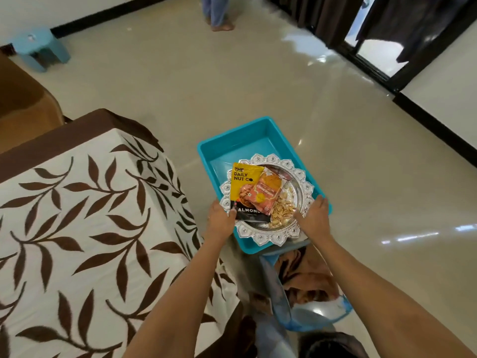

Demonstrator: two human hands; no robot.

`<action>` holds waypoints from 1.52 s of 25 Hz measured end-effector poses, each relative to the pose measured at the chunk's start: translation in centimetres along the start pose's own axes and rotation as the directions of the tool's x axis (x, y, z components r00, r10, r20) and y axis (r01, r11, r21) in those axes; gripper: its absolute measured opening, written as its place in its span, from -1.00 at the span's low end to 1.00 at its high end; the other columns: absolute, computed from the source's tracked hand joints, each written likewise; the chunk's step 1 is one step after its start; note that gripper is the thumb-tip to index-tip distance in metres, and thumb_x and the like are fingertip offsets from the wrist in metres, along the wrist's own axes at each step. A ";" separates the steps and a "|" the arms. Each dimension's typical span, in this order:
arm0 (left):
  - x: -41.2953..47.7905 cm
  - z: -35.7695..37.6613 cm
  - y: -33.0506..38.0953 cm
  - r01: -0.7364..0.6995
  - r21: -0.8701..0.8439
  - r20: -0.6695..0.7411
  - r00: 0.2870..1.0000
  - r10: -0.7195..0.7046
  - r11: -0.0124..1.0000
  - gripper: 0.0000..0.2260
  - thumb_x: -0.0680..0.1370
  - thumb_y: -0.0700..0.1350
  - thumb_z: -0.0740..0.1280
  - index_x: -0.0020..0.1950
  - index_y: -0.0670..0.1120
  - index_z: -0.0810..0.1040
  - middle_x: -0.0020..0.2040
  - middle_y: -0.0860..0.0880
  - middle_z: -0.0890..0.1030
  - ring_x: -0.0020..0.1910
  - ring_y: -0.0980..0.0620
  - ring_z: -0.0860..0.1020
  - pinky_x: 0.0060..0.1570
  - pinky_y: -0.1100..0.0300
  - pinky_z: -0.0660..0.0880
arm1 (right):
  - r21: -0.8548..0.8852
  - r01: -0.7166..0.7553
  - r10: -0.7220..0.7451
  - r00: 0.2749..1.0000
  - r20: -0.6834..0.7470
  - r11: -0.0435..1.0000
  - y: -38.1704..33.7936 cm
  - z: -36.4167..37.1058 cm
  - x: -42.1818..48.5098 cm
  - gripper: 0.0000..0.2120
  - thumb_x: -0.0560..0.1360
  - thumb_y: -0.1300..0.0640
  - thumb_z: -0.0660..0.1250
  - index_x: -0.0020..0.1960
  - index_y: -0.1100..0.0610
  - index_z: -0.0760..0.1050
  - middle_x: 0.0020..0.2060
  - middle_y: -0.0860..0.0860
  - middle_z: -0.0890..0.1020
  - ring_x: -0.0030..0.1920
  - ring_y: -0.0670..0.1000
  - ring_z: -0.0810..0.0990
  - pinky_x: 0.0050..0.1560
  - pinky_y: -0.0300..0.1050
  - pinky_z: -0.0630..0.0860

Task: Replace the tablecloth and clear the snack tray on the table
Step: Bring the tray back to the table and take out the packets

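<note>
Holding the silver snack tray (268,237) by its rim with both hands, over the near end of a blue tub (240,140). Can't tell if the tray rests on the tub's edges or hangs just above them.

- left hand (222,220): fingers curled under the tray's left rim, thumb pressed on the bottom of the almond packet (242,182).
- right hand (315,218): grips the tray's right rim, fingers wrapped over the edge and lying above the tub's right wall.
- On the tray: the yellow-and-black almond packet on the left, an orange packet (265,193) overlapping it in the middle, pale nuts (282,211) at the near right. Whether the nuts are loose or in a clear bag is unclear.
- The tub sits on the floor (180,86), near the worktop's far right corner. Its far half is bare blue.
- tablecloth (77,215): white with brown leaf print and a brown border, spread flat, draped over the worktop's right and far edges. The worktop itself is hidden under it.
- Just behind the tub's near end, by the worktop's right edge, stands a light blue basket (322,319) with a crumpled brown cloth (307,277) inside.
- Far left by the wall: a small blue stool (40,47).
- Far centre: another person's bare feet (222,25) on the floor.
- Far right: dark curtains (327,16) next to a glass door (379,58).
</note>
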State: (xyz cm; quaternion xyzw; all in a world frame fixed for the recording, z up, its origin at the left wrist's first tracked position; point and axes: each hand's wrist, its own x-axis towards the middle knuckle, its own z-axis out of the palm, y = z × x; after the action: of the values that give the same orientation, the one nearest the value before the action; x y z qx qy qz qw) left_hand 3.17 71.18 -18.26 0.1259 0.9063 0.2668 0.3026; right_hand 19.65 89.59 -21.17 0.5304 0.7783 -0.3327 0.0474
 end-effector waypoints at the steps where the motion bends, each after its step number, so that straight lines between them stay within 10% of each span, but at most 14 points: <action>1: 0.6 0.3 0.0 0.022 0.023 0.025 0.999 -0.022 1.000 -0.60 0.59 -0.10 0.26 0.36 -0.25 0.31 0.29 -0.22 0.46 0.26 -0.20 0.45 0.21 0.02 0.37 | 0.051 -0.044 0.042 0.999 0.033 0.998 0.2 0.0 0.6 -0.12 0.49 0.05 0.39 0.49 0.42 -0.09 0.47 0.37 0.08 0.50 0.28 0.05 0.48 0.12 0.11; 14: -0.3 1.2 0.9 0.019 -0.105 0.008 1.000 -0.018 0.994 -0.42 0.48 -0.22 0.43 0.41 -0.17 0.21 0.29 -0.12 0.49 0.26 -0.12 0.49 0.16 0.13 0.42 | 0.234 -0.092 0.112 0.991 -0.073 0.968 -1.2 -0.5 1.6 -0.29 0.43 0.28 0.44 0.41 0.39 0.12 0.35 0.32 0.25 0.28 0.25 0.35 0.24 -0.02 0.33; 27: -5.6 -17.7 3.5 -0.120 -0.248 -0.335 0.942 0.032 0.961 -0.40 0.41 -0.31 0.45 0.38 -0.21 0.27 0.19 -0.06 0.48 0.20 -0.08 0.49 -0.05 0.28 0.34 | 0.267 0.308 -0.281 0.950 -0.135 0.913 -22.4 -9.8 -4.5 -0.24 0.49 0.28 0.38 0.51 0.32 -0.02 0.45 0.25 0.12 0.38 0.26 0.29 0.23 -0.09 0.33; 38: -15.3 -32.5 -12.2 0.038 -0.403 -0.567 0.774 -0.282 0.914 -0.33 0.40 -0.26 0.46 0.42 -0.28 0.22 0.20 -0.20 0.52 0.15 -0.14 0.52 -0.13 0.18 0.38 | 0.248 0.620 -0.658 0.744 0.117 0.745 -39.0 0.3 -18.6 -0.34 0.53 0.29 0.28 0.52 0.15 0.03 0.38 0.24 0.14 0.22 0.22 0.41 0.04 -0.19 0.30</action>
State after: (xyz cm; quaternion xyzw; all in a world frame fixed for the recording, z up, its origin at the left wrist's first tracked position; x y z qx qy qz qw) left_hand -5.69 41.86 4.19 -0.1060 0.8954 0.4313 0.0315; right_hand -5.83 66.18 4.75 0.1966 0.8683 -0.4532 -0.0447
